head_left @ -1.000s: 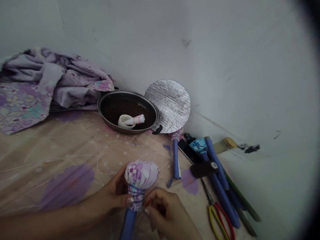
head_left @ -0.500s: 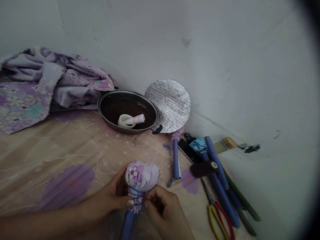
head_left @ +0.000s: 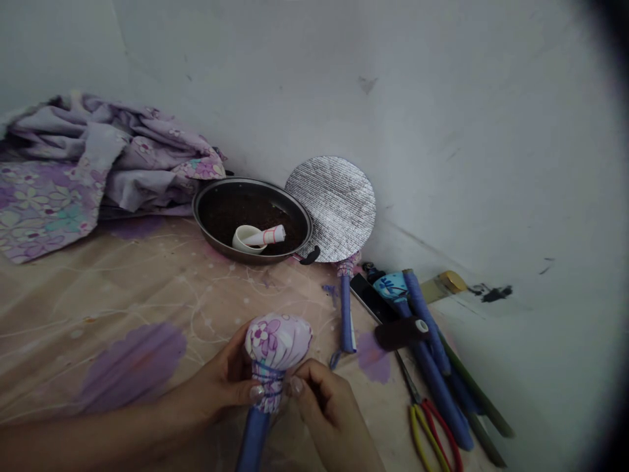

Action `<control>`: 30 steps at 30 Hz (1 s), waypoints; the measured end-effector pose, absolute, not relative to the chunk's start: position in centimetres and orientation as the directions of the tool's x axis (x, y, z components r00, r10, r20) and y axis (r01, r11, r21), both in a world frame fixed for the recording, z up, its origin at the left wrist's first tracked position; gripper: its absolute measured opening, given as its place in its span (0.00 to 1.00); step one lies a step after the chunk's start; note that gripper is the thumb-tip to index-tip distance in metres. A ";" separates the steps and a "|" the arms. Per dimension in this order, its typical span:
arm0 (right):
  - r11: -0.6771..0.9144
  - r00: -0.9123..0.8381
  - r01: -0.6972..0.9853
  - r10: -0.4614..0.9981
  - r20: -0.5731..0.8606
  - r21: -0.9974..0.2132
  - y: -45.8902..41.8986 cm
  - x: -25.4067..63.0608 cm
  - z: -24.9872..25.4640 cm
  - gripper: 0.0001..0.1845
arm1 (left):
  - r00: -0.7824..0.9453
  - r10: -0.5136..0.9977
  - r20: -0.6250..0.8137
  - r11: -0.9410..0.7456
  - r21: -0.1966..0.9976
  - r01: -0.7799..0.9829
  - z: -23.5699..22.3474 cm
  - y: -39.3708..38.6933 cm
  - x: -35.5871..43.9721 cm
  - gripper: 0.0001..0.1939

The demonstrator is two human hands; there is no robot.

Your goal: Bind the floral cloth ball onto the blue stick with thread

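Note:
A stick with a round head covered in purple floral cloth [head_left: 278, 342] stands nearly upright at the bottom middle, its handle wrapped in blue [head_left: 253, 438]. Blue cord winds several times around the gathered cloth at the neck. My left hand [head_left: 230, 380] wraps the neck from the left, thumb across the cord. Just right of the neck, my right hand [head_left: 327, 406] is closed in a pinch, thumb against the fingers. Whatever it pinches is too small to make out.
A dark pan [head_left: 253, 255] holds a white cup [head_left: 240, 244] and a paper roll [head_left: 269, 235]. Behind lean a silvery disc [head_left: 334, 206] and floral cloth [head_left: 54, 203]. To the right lie a brown thread spool [head_left: 400, 334], red-and-yellow-handled pliers [head_left: 422, 426], and blue-wrapped sticks [head_left: 437, 380].
My right hand has shifted slightly right, away from the neck, opening a small gap. The floral head has turned or tilted a little to the left in my left hand.

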State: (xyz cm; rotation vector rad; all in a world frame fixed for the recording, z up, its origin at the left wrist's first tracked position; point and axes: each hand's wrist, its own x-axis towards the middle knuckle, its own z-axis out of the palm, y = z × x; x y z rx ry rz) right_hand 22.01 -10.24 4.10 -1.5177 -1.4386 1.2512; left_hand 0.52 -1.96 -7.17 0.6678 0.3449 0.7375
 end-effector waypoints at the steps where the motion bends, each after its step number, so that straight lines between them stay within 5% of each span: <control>1: -0.129 -0.043 0.323 0.988 -0.151 -0.937 -10.3 21.7 4.2 0.18 | 0.700 0.712 -0.060 0.552 0.665 -0.504 -7.1 -2.0 0.5 0.54; 9: -0.172 0.061 0.396 0.985 -0.161 -0.902 -10.7 19.8 4.5 0.08 | 0.708 0.702 -0.077 0.550 0.690 -0.470 -6.5 -2.0 0.3 0.58; 20: -0.426 -0.225 0.174 0.861 -0.457 -0.888 -10.8 19.9 5.7 0.14 | 0.698 0.714 -0.065 0.527 0.706 -0.473 -6.9 -1.8 0.2 0.57; 26: -0.173 -0.283 0.385 0.913 -0.295 -0.906 -11.9 19.6 2.3 0.22 | 0.762 0.632 -0.139 0.621 0.679 -0.391 -5.9 -1.3 -0.4 0.48; 30: -0.057 -0.421 0.519 0.851 -0.313 -0.853 -10.7 18.8 1.7 0.35 | 0.755 0.640 -0.141 0.627 0.664 -0.407 -7.2 -1.5 -0.4 0.46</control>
